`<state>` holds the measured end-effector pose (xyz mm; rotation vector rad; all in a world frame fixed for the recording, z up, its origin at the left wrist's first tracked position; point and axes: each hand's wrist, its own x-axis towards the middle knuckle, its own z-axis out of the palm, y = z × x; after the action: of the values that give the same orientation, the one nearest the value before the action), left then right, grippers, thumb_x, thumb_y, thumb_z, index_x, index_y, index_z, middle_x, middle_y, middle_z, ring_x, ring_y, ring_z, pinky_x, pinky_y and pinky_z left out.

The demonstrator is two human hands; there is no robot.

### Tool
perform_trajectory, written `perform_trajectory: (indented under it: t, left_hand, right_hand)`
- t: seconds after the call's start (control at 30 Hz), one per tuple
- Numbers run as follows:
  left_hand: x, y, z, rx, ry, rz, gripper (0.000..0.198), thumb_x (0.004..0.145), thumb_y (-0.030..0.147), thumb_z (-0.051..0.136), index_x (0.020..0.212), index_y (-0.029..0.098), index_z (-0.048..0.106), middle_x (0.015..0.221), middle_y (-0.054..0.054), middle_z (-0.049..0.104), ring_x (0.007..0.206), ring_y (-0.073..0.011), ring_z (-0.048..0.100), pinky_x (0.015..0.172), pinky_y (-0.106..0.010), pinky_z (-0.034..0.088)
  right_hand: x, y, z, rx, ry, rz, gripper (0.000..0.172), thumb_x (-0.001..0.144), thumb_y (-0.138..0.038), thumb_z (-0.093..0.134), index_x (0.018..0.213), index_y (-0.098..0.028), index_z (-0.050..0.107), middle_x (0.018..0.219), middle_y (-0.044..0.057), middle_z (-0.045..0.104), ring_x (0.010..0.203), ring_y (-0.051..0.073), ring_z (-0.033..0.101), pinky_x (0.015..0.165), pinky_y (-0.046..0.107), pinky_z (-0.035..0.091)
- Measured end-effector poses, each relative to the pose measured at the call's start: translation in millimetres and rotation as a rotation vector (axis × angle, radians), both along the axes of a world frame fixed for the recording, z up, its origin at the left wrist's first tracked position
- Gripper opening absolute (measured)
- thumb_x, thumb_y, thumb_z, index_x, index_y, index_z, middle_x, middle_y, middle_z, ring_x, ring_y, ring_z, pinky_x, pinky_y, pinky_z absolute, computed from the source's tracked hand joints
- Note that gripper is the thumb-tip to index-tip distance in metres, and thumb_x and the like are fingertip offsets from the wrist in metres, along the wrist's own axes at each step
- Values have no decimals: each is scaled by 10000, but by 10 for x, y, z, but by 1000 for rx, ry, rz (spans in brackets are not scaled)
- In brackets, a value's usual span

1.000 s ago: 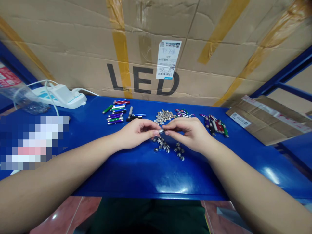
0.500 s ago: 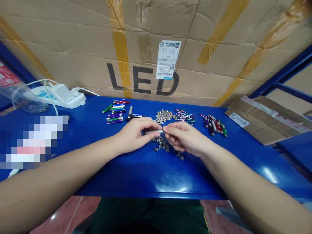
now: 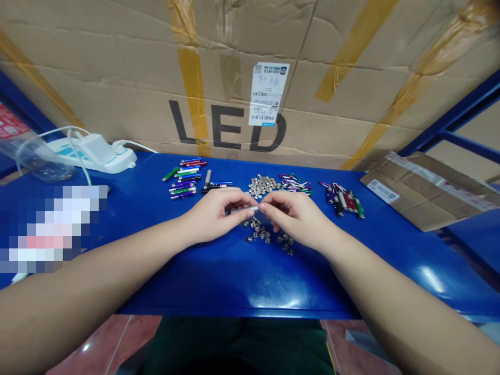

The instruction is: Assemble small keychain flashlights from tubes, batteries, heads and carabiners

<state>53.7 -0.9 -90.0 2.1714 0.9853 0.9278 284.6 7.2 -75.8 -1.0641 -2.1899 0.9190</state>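
My left hand (image 3: 216, 213) is closed round a small silver tube (image 3: 244, 210), held level above the blue table (image 3: 219, 271). My right hand (image 3: 297, 216) pinches the tube's right end with thumb and forefinger; what sits between those fingertips is too small to make out. Just below both hands lies a scatter of small silver caps (image 3: 267, 237). A heap of button cells (image 3: 263, 185) sits right behind the hands.
Coloured tube bodies (image 3: 186, 179) lie at the back left, carabiner clips (image 3: 296, 183) and finished key-ring torches (image 3: 344, 200) at the back right. A white power strip (image 3: 96, 152) and a plastic bag (image 3: 35, 156) sit far left. A large cardboard box (image 3: 250, 78) walls the back; flat cardboard (image 3: 425, 192) lies right.
My right hand shifted slightly along the tube's end, its fingers working there. The left hand kept its hold, and the tube stayed above the caps.
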Motion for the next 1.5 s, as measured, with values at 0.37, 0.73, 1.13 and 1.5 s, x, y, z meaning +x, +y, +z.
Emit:
perform_trajectory:
  t: [0.37,0.73,1.13,1.5]
  left_hand:
    - [4,27,-49,-82,-105,-5,221,914,340,732,1030,156,772,918,-53,748,815,-157,691,762,-283,569]
    - [15,30,-73,-171,-157,-20,232,935,348,715,1036,146,765,860,-46,733,731,-141,665,660,-254,546]
    - [6,-37,-24,347,88,-24,221,1004,216,645,1192,164,748,827,-14,612,747,-140,610,700,-257,508]
    - [0,-36,-21,432,37,-55,174,965,200,714,1132,155,737,862,-26,706,777,-130,660,726,-237,541]
  right_hand:
    - [14,62,-150,-13,252,15,226,863,-384,797,954,-182,753,896,69,781,810,205,731,750,355,602]
    - [52,79,-18,212,50,65,163,960,-310,673,908,-179,755,822,54,779,735,179,718,683,296,539]
    - [-79,-12,-29,-624,328,-26,397,951,-502,682,742,-176,591,524,-78,500,343,55,445,326,180,352]
    - [-155,-17,-2,-1006,581,-84,386,964,-349,711,676,-160,538,549,-78,411,405,20,295,305,113,263]
